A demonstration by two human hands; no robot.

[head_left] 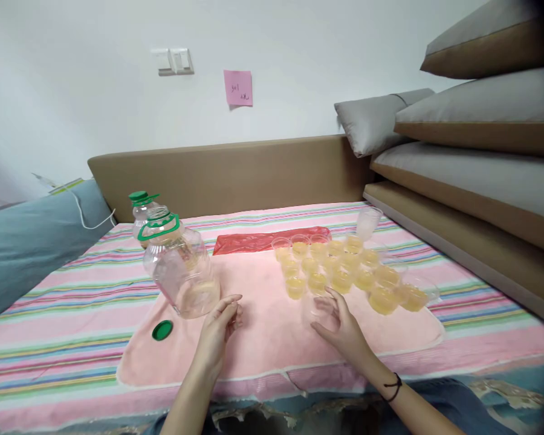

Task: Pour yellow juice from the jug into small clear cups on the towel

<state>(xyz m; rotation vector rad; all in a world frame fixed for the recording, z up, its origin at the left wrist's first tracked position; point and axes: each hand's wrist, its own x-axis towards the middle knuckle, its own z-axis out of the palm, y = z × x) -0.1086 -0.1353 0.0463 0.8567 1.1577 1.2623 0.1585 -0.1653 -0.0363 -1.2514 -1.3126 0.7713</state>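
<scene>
My right hand (342, 329) curves its thumb and fingers around an empty clear plastic cup (309, 309) at the near side of the group. Just beyond it stand several clear cups of yellow liquid (341, 280), set close together in rough rows. My left hand (220, 320) hovers over the pink cloth with its fingers loosely bent, and I see nothing in it. To its left is a large clear jug (181, 272) with a green handle ring and an uncapped mouth, holding a little pale liquid. A green cap (162, 330) lies on the cloth beside the jug.
A second jug (139, 208) with a green cap stands behind the first. A red plastic bag (245, 242) lies flat at the back of the pink cloth (258, 344). A stack of clear cups (368, 223) stands at back right, near piled cushions (476, 127).
</scene>
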